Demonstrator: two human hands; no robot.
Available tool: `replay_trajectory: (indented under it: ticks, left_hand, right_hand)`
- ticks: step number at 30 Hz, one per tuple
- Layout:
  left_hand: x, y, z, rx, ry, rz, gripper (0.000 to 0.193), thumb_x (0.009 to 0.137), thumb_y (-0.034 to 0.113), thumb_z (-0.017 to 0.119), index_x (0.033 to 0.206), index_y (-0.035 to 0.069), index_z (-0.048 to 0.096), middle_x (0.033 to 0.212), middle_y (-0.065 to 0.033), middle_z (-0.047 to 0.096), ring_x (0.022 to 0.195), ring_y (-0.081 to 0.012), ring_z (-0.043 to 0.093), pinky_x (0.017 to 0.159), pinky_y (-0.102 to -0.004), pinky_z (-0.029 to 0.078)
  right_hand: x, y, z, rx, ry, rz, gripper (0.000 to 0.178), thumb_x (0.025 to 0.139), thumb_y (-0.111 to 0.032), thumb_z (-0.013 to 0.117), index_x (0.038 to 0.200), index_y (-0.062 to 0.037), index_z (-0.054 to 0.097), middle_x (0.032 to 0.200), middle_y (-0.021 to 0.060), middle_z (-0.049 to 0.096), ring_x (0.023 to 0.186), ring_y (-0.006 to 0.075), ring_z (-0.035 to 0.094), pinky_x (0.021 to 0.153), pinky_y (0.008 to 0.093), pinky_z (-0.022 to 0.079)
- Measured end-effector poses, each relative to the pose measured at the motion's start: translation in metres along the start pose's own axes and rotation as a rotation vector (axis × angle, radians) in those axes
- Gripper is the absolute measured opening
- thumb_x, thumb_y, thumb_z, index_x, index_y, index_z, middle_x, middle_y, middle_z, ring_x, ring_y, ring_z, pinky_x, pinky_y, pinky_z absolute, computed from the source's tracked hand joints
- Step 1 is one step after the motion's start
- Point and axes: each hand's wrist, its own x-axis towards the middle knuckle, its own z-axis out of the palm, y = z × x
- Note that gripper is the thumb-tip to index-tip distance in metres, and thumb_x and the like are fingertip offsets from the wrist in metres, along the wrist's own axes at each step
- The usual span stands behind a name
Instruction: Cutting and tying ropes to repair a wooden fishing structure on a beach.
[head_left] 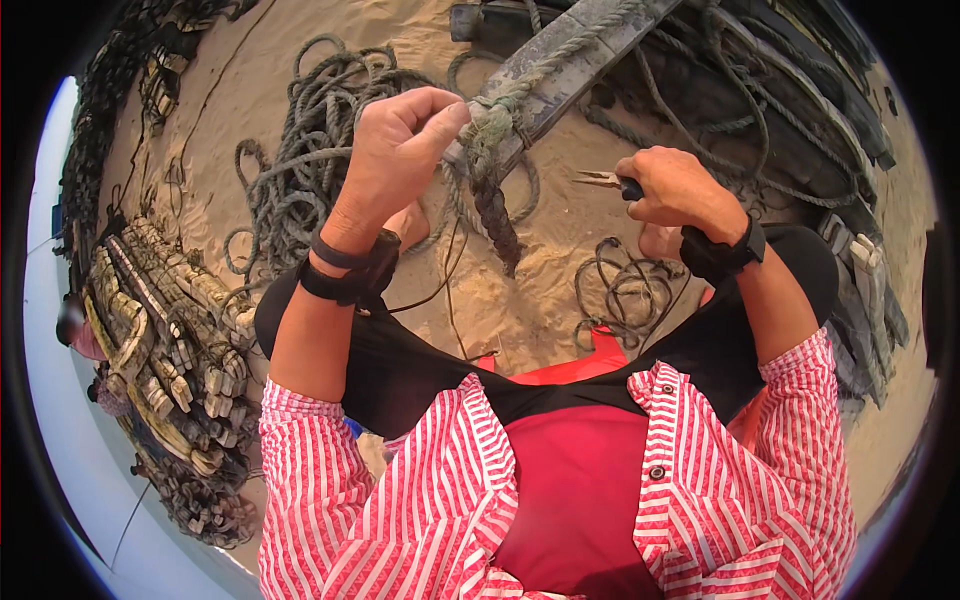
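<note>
A person, seen from above, sits over sand (560, 240), with both bare hands raised in the upper half of the frame. The left hand (408, 145), just left of upper centre, has its fingers curled and the thumb brought in against the index finger; whether something thin is pinched there cannot be told. Its fingertips are right beside a bound rope knot (489, 125) at the lower end of a weathered wooden beam (560, 75), which slants up toward the top edge. A rope (572, 62) runs along the beam's upper face to that knot, and a dark, frayed rope end (497, 225) hangs below it, in the upper middle of the frame.

The right hand (675, 187), right of upper centre, is closed around the dark handles of needle-nose pliers (603, 180). Their slim metal jaws point left toward the knot, well apart from it.

A tangled heap of grey-green rope (320, 140) lies at upper left, behind the left hand. Thin dark cord (625, 300) lies coiled below the right hand. Pale, worn blocks (160, 330) are piled at the left. The person's red-and-white striped shirt (400, 480) fills the lower frame, above black trousers (420, 360).
</note>
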Motion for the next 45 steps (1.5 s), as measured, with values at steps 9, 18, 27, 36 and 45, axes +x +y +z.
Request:
replay_trajectory:
  ticks: [9, 18, 27, 36, 45]
  left_hand:
    - [0.02, -0.004, -0.016, -0.373, 0.025, -0.04, 0.022, 0.094, 0.004, 0.057, 0.116, 0.0, 0.062, 0.067, 0.0114, 0.042, 0.055, 0.0021, 0.031, 0.048, -0.0179, 0.024]
    - [0.021, 0.027, 0.004, -0.444, -0.249, 0.063, 0.025, 0.094, 0.005, 0.059, 0.118, 0.002, 0.063, 0.064, 0.0133, 0.043, 0.054, 0.003, 0.031, 0.047, -0.0175, 0.023]
    - [0.037, 0.009, -0.026, -0.923, 0.391, -0.012, 0.013, 0.095, -0.001, 0.056, 0.107, 0.001, 0.061, 0.064, 0.0092, 0.038, 0.05, -0.0008, 0.029, 0.045, -0.0193, 0.024]
    - [0.051, 0.031, -0.031, -0.81, 0.114, 0.139, 0.016, 0.097, 0.003, 0.056, 0.112, -0.002, 0.061, 0.064, 0.008, 0.04, 0.052, -0.0021, 0.03, 0.045, -0.02, 0.025]
    - [0.037, 0.042, 0.0, -0.691, -0.111, 0.154, 0.018, 0.1, 0.01, 0.055, 0.112, -0.002, 0.06, 0.064, 0.0044, 0.046, 0.052, -0.0044, 0.038, 0.048, -0.0202, 0.033]
  right_hand:
    - [0.013, 0.005, -0.028, 0.283, 0.434, -0.098, 0.046, 0.072, -0.018, 0.067, 0.115, -0.0016, 0.066, 0.096, 0.0212, 0.068, 0.09, 0.037, 0.065, 0.081, 0.0427, 0.052]
    - [0.033, -0.043, 0.014, 0.241, 0.502, -0.262, 0.038, 0.078, -0.012, 0.064, 0.115, -0.0048, 0.063, 0.089, 0.0161, 0.061, 0.089, 0.0368, 0.063, 0.081, 0.0454, 0.051]
    - [0.03, -0.041, 0.015, -0.067, 0.33, -0.164, 0.021, 0.077, -0.001, 0.058, 0.097, -0.0057, 0.063, 0.089, 0.0143, 0.062, 0.087, 0.0358, 0.063, 0.074, 0.046, 0.051]
    - [0.035, -0.016, 0.005, 0.067, 0.26, -0.101, 0.026, 0.074, -0.003, 0.06, 0.1, -0.0043, 0.063, 0.095, 0.0164, 0.064, 0.088, 0.0346, 0.063, 0.076, 0.0428, 0.05]
    - [0.044, -0.065, -0.029, 1.402, 0.36, -0.302, 0.025, 0.09, -0.018, 0.064, 0.11, -0.0045, 0.057, 0.096, 0.0037, 0.064, 0.076, 0.0116, 0.06, 0.071, 0.0289, 0.052]
